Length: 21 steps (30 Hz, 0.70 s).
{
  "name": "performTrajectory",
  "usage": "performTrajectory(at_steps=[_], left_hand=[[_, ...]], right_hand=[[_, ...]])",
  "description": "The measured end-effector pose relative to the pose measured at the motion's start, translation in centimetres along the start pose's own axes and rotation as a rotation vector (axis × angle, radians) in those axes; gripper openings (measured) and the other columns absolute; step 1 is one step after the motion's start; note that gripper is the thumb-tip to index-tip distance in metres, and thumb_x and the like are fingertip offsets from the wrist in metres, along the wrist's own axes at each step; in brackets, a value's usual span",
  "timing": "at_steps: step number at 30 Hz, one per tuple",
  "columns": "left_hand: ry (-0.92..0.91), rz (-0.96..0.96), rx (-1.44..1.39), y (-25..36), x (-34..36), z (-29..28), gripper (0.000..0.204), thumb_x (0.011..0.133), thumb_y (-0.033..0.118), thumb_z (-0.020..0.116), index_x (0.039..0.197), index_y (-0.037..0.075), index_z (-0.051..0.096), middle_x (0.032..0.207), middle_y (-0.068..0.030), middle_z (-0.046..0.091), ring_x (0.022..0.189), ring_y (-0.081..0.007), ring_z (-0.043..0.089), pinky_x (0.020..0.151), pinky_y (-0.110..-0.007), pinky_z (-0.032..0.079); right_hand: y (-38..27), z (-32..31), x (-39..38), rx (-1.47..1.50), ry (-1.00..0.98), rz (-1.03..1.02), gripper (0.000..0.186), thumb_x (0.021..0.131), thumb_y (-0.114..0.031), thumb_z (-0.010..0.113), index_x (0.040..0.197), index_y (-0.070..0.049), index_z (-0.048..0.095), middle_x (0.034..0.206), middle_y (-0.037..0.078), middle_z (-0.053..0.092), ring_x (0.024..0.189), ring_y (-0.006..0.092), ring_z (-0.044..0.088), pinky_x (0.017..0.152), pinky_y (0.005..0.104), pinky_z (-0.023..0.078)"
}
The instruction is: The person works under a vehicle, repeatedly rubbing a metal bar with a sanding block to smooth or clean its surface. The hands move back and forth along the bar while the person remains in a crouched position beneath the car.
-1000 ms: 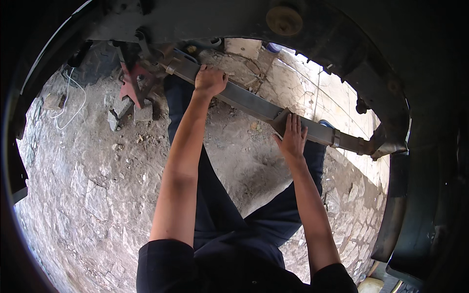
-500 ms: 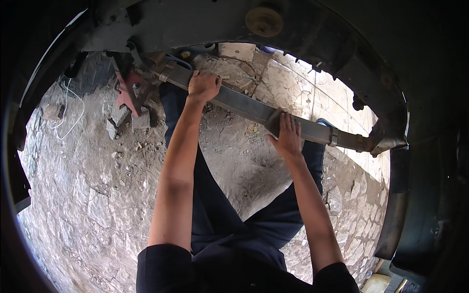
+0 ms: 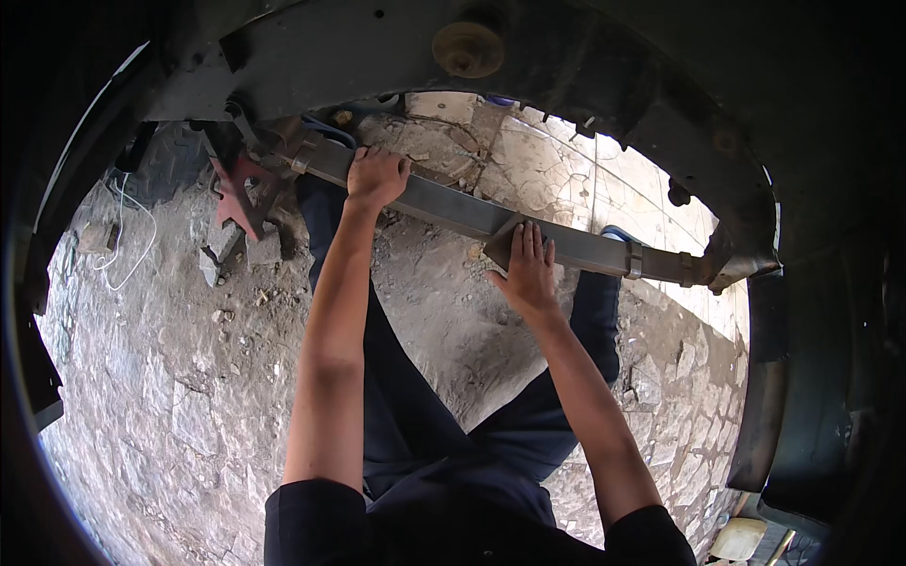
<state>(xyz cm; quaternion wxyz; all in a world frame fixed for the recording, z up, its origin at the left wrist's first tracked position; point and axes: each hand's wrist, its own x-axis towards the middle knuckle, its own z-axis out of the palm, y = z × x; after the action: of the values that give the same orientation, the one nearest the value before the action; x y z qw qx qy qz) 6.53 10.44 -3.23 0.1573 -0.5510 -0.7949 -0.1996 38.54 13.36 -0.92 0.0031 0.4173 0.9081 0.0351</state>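
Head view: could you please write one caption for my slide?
Left hand curled over a long grey metal beam, right hand laid flat on it, with a red metal stand at left.

The long bar (image 3: 444, 209) across the upper centre is seen to be grey metal, smooth and dully sheened. A brownish, rust-like surface is shown by the round fitting (image 3: 468, 50) at the top. The red stand (image 3: 247, 196), upper left, appears painted in matt. Rough stone ground (image 3: 179, 377) is seen lower left; matt cloth is shown by the trousers (image 3: 401, 387), lower centre.
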Motion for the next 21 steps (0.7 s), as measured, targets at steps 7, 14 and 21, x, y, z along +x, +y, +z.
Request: performTrajectory(at_steps=[7,14,21], left_hand=[[-0.160,-0.025,0.021,0.5,0.4,-1.2,0.031,0.096,0.034,0.049,0.094,0.012,0.072,0.096,-0.0100,0.068,0.101,-0.0268,0.061,0.100,-0.043,0.037],[-0.216,0.139,0.149,1.5,1.2,-0.5,0.036,0.099,0.034,0.044,0.101,0.009,0.071,0.107,-0.0113,0.066,0.107,-0.0279,0.059,0.100,-0.049,0.036],[-0.482,0.155,-0.062,6.9,1.0,-0.3,0.045,0.101,0.037,0.038,0.098,0.007,0.071,0.101,-0.0136,0.069,0.101,-0.0308,0.063,0.096,-0.048,0.040]], right_hand=[[-0.4,0.0,1.0,-0.027,-0.013,0.077,0.094,0.083,-0.045,0.071,0.147,0.006,0.025,0.153,0.024,0.027,0.144,0.0357,0.023,0.116,0.0561,0.020],[0.7,0.5,0.7,-0.103,0.029,-0.020,0.094,0.082,-0.045,0.071,0.146,0.006,0.025,0.153,0.024,0.026,0.144,0.0356,0.024,0.114,0.0570,0.023],[-0.3,0.6,0.6,-0.081,-0.027,0.064,0.093,0.084,-0.044,0.070,0.147,0.006,0.022,0.154,0.023,0.025,0.144,0.0353,0.025,0.113,0.0569,0.024]])
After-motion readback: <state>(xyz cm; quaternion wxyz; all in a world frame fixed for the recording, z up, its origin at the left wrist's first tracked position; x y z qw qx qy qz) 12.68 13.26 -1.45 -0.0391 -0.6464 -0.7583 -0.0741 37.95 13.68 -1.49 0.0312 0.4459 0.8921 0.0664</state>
